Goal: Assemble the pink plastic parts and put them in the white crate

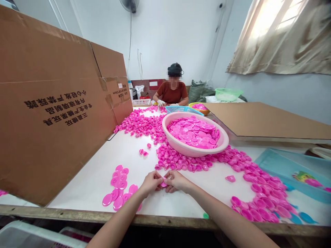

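Note:
My left hand [152, 182] and my right hand [175, 181] meet over the white tabletop, fingers closed on one small round pink plastic piece [163, 183] between them. Fingertips cover part of it, so I cannot tell whether it is one part or two. Left of my left hand lie several flat pink discs [119, 182]. Just beyond my hands, many small pink cups [178, 160] are heaped around a pale pink basin [190, 152]. The basin is piled with flat pink discs [192, 132].
A large cardboard box [57, 103] walls the left side. At right are a cardboard sheet [271, 122], a clear blue tray [297, 172] and more pink cups [261, 196]. Across the table sits a co-worker [172, 93] in gloves, behind a blue basket [183, 110]. The wooden table edge [165, 220] runs nearest me.

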{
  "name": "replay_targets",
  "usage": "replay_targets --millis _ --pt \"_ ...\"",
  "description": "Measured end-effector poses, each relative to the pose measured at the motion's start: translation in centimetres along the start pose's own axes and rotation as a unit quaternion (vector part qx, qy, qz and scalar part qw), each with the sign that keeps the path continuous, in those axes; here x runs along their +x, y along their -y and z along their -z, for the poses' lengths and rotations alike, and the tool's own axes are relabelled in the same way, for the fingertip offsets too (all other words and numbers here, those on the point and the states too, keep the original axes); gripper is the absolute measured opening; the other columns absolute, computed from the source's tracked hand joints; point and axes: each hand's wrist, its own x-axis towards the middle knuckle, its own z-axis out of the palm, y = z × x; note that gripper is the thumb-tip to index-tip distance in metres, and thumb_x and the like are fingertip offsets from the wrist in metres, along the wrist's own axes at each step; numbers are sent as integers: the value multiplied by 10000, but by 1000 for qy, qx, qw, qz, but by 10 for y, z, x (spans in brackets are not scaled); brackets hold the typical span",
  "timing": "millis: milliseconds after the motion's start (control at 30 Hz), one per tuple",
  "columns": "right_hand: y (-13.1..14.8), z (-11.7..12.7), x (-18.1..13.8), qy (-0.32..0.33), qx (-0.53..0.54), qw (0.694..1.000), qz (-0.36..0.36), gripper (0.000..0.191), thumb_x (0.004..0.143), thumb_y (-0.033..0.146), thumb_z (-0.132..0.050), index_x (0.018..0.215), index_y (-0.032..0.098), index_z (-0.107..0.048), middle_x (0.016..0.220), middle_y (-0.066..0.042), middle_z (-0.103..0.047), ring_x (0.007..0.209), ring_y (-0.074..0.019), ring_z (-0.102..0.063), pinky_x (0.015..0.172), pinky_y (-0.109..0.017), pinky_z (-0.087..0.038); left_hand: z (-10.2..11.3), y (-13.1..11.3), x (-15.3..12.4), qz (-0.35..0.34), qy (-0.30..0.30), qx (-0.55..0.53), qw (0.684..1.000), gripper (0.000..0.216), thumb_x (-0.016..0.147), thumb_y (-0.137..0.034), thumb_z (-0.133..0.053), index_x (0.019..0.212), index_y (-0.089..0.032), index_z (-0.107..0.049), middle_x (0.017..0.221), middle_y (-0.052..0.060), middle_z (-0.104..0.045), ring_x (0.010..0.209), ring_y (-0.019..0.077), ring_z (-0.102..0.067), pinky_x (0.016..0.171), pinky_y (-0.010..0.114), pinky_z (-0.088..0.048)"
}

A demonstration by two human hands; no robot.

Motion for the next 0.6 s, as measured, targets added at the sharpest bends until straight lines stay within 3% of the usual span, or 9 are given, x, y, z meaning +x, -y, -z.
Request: replay_targets --millis 100,233,367,600 --pt "4 0 1 12 2 1000 -26 165 794 170 -533 893 133 -405 592 -37 -601 551 -162 -623 432 -190 -488 -2 -11 10 -20 -67 117 991 269 800 -389 -358 735 -161 -484 722 49 -569 694 170 -547 644 280 -393" --pt "5 1 3 33 4 999 -30 155 812 173 -509 894 139 -381 532 -7 -577 499 -141 -610 427 -176 -482 -18 -21 20 -80 -195 264 941 207 829 -307 -331 852 -170 -485 897 73 -523 870 196 -468 750 301 -330" --pt "-1 -1 5 38 6 999 -11 156 817 199 -504 876 145 -370 504 26 -552 464 -134 -601 417 -175 -480 -29 -19 21 -61 -203 314 925 227 849 -270 -286 917 -175 -481 941 72 -497 869 190 -433 725 284 -308" --pt "-12 -5 8 2 21 1000 21 132 821 227 -490 820 157 -378 535 13 -568 459 -140 -600 383 -169 -454 -25 -19 17 -76 -218 306 924 275 856 -309 -257 930 -210 -502 927 74 -533 885 233 -434 745 344 -276"
